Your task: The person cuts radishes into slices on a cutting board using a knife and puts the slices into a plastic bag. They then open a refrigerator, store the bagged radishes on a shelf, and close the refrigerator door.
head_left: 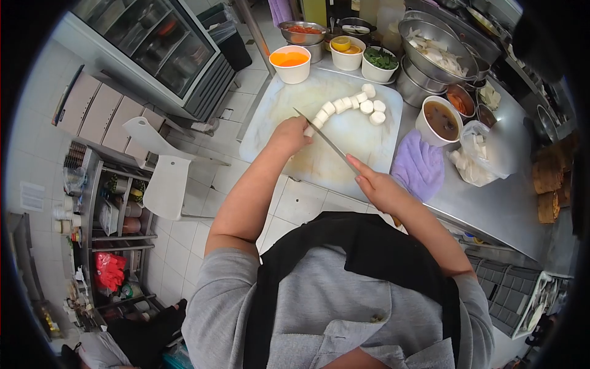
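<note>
My right hand is closed around the handle of a kitchen knife. Its blade points up and left across the cutting board, by the fingertips of my left hand. Those fingers are curled and pressed on the near end of a row of white cylindrical food pieces; the piece under them is mostly hidden. The row curves up and right over the board, and several loose pieces lie at its far end.
Behind the board stand tubs of orange liquid, cut citrus and green leaves, plus a steel colander. A tub of brown liquid, a purple cloth and a plastic bag sit on the right.
</note>
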`<state>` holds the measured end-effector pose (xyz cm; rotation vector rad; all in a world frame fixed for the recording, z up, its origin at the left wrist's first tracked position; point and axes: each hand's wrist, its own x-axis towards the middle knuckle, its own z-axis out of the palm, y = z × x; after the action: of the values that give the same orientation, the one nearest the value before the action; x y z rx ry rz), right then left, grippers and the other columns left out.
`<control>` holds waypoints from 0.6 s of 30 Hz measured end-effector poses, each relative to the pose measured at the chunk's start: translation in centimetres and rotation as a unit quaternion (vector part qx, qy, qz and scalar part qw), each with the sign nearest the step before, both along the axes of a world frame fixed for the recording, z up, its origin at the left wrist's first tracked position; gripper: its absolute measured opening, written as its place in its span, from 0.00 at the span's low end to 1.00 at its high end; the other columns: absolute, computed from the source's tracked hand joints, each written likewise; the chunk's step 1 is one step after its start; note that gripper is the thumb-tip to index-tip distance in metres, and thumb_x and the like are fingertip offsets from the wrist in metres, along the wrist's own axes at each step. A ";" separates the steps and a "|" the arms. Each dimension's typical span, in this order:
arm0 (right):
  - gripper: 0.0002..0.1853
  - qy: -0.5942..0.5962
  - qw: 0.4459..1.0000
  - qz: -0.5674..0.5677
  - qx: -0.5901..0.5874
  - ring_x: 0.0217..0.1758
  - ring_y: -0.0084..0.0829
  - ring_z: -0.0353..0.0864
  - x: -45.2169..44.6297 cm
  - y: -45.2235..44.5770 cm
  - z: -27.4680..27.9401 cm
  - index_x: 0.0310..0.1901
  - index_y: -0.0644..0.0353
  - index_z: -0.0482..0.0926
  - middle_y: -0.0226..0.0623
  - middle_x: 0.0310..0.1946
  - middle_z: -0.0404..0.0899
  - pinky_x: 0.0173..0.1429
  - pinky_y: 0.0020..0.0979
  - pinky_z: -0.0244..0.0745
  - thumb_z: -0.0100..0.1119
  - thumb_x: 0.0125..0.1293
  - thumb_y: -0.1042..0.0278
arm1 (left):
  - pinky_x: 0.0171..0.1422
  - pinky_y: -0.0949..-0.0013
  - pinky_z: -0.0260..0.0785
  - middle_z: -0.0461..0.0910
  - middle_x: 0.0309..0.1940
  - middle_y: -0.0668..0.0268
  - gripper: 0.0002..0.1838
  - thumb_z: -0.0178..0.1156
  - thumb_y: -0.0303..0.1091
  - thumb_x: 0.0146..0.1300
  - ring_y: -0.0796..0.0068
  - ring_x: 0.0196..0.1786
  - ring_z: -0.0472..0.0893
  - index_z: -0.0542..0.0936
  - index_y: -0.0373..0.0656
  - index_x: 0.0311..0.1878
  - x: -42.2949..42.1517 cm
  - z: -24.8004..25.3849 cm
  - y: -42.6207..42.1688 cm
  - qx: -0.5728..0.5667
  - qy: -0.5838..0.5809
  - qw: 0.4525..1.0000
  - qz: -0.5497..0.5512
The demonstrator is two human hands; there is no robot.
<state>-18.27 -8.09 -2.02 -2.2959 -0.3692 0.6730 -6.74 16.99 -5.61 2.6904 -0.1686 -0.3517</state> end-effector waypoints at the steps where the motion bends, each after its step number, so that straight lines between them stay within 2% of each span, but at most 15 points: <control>1: 0.28 0.001 1.000 -0.003 0.000 0.38 0.56 0.80 0.5 0.1 -1.8 0.74 0.32 0.51 0.61 0.33 0.79 0.48 0.46 0.74 0.41 0.74 0.59 | 0.51 0.59 0.72 0.82 0.42 0.54 0.21 0.72 0.36 0.50 0.56 0.46 0.81 0.79 0.38 0.46 -0.2 0.0 -0.1 0.000 0.001 1.000 -0.003; 3: 0.29 -0.182 0.982 0.046 0.013 0.18 0.35 0.76 2.2 0.9 -5.1 0.74 0.31 0.49 0.49 0.25 0.75 0.27 0.32 0.77 0.40 0.75 0.61 | 0.50 0.59 0.72 0.82 0.41 0.55 0.20 0.71 0.34 0.51 0.56 0.45 0.81 0.79 0.38 0.46 0.0 0.6 -0.2 0.023 0.012 1.000 -0.008; 4: 0.29 -0.188 0.981 0.044 0.013 0.18 0.35 0.76 2.8 0.5 -4.6 0.74 0.31 0.49 0.49 0.25 0.75 0.27 0.32 0.77 0.40 0.75 0.61 | 0.50 0.59 0.72 0.82 0.41 0.55 0.20 0.71 0.34 0.51 0.56 0.45 0.81 0.79 0.38 0.46 0.1 0.9 0.0 0.024 0.006 1.000 -0.010; 5: 0.29 -0.008 0.999 0.001 0.033 0.19 0.34 0.77 3.0 0.9 -1.4 0.74 0.31 0.49 0.49 0.28 0.76 0.26 0.32 0.76 0.40 0.75 0.61 | 0.48 0.61 0.73 0.82 0.40 0.56 0.20 0.69 0.34 0.52 0.59 0.43 0.82 0.79 0.38 0.47 0.0 0.9 0.4 -0.006 0.021 1.000 -0.010; 6: 0.30 0.172 0.983 -0.041 0.054 0.20 0.33 0.78 2.9 1.1 0.5 0.74 0.31 0.48 0.49 0.30 0.77 0.26 0.32 0.76 0.40 0.74 0.61 | 0.47 0.62 0.74 0.82 0.39 0.58 0.19 0.68 0.33 0.54 0.61 0.41 0.82 0.78 0.38 0.48 -0.1 0.8 0.9 -0.036 0.037 0.999 -0.010; 7: 0.30 0.167 0.983 -0.043 0.058 0.20 0.33 0.78 2.9 0.8 0.4 0.74 0.31 0.48 0.49 0.30 0.77 0.26 0.32 0.76 0.40 0.74 0.61 | 0.47 0.62 0.74 0.82 0.39 0.58 0.19 0.68 0.33 0.54 0.61 0.41 0.82 0.78 0.38 0.48 -0.2 0.8 1.5 -0.033 0.032 0.999 -0.014; 9: 0.30 0.215 0.967 -0.054 0.123 0.35 0.47 0.82 2.9 -0.4 -0.6 0.74 0.28 0.49 0.56 0.35 0.78 0.41 0.41 0.77 0.44 0.73 0.57 | 0.40 0.68 0.73 0.80 0.37 0.64 0.19 0.60 0.33 0.60 0.72 0.37 0.80 0.76 0.38 0.54 -0.5 1.0 3.1 -0.337 0.180 0.921 0.081; 10: 0.30 0.214 0.967 -0.053 0.124 0.35 0.47 0.82 2.6 -0.8 -2.2 0.74 0.28 0.49 0.56 0.35 0.78 0.41 0.41 0.77 0.44 0.73 0.57 | 0.40 0.68 0.73 0.80 0.37 0.64 0.19 0.60 0.33 0.60 0.72 0.37 0.80 0.76 0.38 0.54 -0.9 1.2 3.9 -0.336 0.178 0.921 0.081; 11: 0.30 0.001 0.994 -0.003 0.112 0.34 0.44 0.82 2.2 -1.0 -4.5 0.74 0.28 0.51 0.54 0.33 0.78 0.38 0.41 0.77 0.45 0.72 0.57 | 0.40 0.70 0.73 0.79 0.39 0.65 0.20 0.56 0.34 0.63 0.74 0.37 0.80 0.73 0.38 0.57 -1.5 1.8 4.5 -0.452 0.200 0.866 0.074; 12: 0.30 -0.213 0.971 0.046 0.095 0.33 0.42 0.82 1.9 -0.9 -4.9 0.73 0.28 0.52 0.52 0.31 0.77 0.36 0.40 0.77 0.45 0.72 0.57 | 0.40 0.72 0.72 0.78 0.40 0.66 0.20 0.51 0.34 0.66 0.76 0.37 0.79 0.71 0.39 0.60 -1.9 2.7 4.7 -0.560 0.218 0.797 0.062; 13: 0.30 -0.218 0.971 0.043 0.092 0.33 0.42 0.82 1.9 -1.1 -4.9 0.73 0.28 0.52 0.52 0.31 0.77 0.36 0.40 0.77 0.45 0.72 0.57 | 0.37 0.73 0.70 0.76 0.38 0.68 0.21 0.45 0.35 0.69 0.78 0.34 0.76 0.69 0.39 0.63 -2.1 3.7 4.5 -0.585 0.203 0.784 0.055; 14: 0.29 -0.200 0.978 0.063 -0.018 0.35 0.41 0.82 1.8 -0.7 -3.7 0.72 0.32 0.56 0.51 0.32 0.77 0.37 0.41 0.77 0.47 0.71 0.56 | 0.37 0.73 0.70 0.76 0.38 0.68 0.21 0.45 0.35 0.69 0.78 0.34 0.76 0.69 0.39 0.63 -2.0 4.4 4.5 -0.585 0.203 0.784 0.044; 15: 0.28 -0.179 0.972 0.075 -0.129 0.36 0.41 0.82 1.8 -0.6 -2.7 0.71 0.37 0.60 0.51 0.32 0.77 0.38 0.41 0.78 0.50 0.70 0.56 | 0.35 0.73 0.70 0.74 0.36 0.69 0.21 0.45 0.36 0.70 0.78 0.32 0.75 0.69 0.40 0.63 -1.5 5.2 4.3 -0.638 0.201 0.743 0.034; 16: 0.28 -0.186 0.971 0.058 -0.138 0.36 0.41 0.82 1.9 -0.4 -2.4 0.71 0.37 0.60 0.51 0.32 0.77 0.38 0.41 0.78 0.50 0.70 0.56 | 0.33 0.73 0.70 0.73 0.35 0.69 0.20 0.44 0.37 0.70 0.78 0.30 0.73 0.70 0.41 0.62 -0.9 6.0 3.7 -0.687 0.202 0.698 0.019; 18: 0.27 -0.251 0.950 0.073 -0.173 0.41 0.42 0.81 2.3 0.0 -2.8 0.66 0.44 0.66 0.50 0.38 0.76 0.42 0.41 0.79 0.55 0.66 0.54 | 0.29 0.74 0.64 0.70 0.34 0.70 0.20 0.42 0.39 0.72 0.79 0.29 0.70 0.71 0.42 0.61 0.5 8.3 1.5 -0.655 0.163 0.736 0.052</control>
<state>-15.94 -8.07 -4.78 -2.7914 -0.7100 0.2171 -6.24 18.50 2.68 1.1926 -0.0929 -0.4285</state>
